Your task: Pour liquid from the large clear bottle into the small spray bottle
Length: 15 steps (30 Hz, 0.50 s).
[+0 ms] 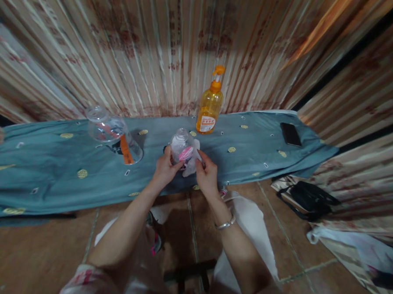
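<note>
The small clear plastic bottle is between my hands, near the front edge of the teal patterned tablecloth, neck pointing away from me. I can't tell whether its base rests on the fabric or is just off it. Its thin wall could, I judge, buckle if I squeeze too hard; with too light a hold, a push from the other side might twist it free and tip it over the near edge. The white tissue-like sheet against its side could snag or tear on the pink label if dragged across it.

My left hand is closed around the bottle's left side, thumb across the front. My right hand is nearly closed, pinching the sheet between thumb and fingers at the bottle's right.

Behind stands the orange pump bottle, near enough that a careless forward shove might knock it. The large clear bottle sits well to the left.
</note>
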Available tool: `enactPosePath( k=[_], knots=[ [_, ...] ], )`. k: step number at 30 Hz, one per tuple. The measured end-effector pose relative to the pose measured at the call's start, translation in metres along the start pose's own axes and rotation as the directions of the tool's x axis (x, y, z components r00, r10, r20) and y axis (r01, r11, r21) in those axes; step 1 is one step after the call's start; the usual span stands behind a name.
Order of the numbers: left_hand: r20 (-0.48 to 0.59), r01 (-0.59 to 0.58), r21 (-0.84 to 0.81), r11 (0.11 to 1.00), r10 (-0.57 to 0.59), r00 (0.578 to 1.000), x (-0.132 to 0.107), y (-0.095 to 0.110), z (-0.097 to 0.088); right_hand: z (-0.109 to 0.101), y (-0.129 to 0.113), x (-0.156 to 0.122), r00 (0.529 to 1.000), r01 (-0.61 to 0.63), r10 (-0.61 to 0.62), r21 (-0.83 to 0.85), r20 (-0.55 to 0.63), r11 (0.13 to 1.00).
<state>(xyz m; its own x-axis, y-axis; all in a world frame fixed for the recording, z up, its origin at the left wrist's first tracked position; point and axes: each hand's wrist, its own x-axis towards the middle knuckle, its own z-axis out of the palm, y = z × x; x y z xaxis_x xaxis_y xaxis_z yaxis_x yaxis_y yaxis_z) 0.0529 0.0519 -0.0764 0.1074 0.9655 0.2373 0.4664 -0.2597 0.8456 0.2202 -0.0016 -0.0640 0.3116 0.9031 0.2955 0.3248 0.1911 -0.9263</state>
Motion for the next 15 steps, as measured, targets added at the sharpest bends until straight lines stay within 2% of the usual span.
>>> enactPosePath(
  k=[4, 7, 11, 15],
  knots=[
    [-0.004, 0.02, 0.042, 0.999, -0.02, 1.0, -0.001, 0.007, -0.004, -0.003, -0.024, 0.006, 0.992, 0.124, -0.123, 0.033, -0.028, 0.992],
    [-0.012, 0.03, 0.047, 0.998, -0.03, 0.999, 0.0, 0.008, -0.005, 0.0, -0.023, 0.005, 0.987, 0.164, -0.164, 0.023, -0.009, 0.986],
    [-0.011, 0.032, 0.018, 0.999, -0.031, 0.999, 0.003, 0.004, -0.002, 0.004, -0.001, 0.0, 0.997, 0.069, -0.07, 0.009, 0.046, 0.998],
    [-0.005, 0.025, -0.03, 0.999, -0.025, 1.0, 0.006, -0.001, 0.001, -0.006, 0.019, 0.009, 0.988, -0.084, 0.076, 0.053, 0.137, 0.995]
  ],
)
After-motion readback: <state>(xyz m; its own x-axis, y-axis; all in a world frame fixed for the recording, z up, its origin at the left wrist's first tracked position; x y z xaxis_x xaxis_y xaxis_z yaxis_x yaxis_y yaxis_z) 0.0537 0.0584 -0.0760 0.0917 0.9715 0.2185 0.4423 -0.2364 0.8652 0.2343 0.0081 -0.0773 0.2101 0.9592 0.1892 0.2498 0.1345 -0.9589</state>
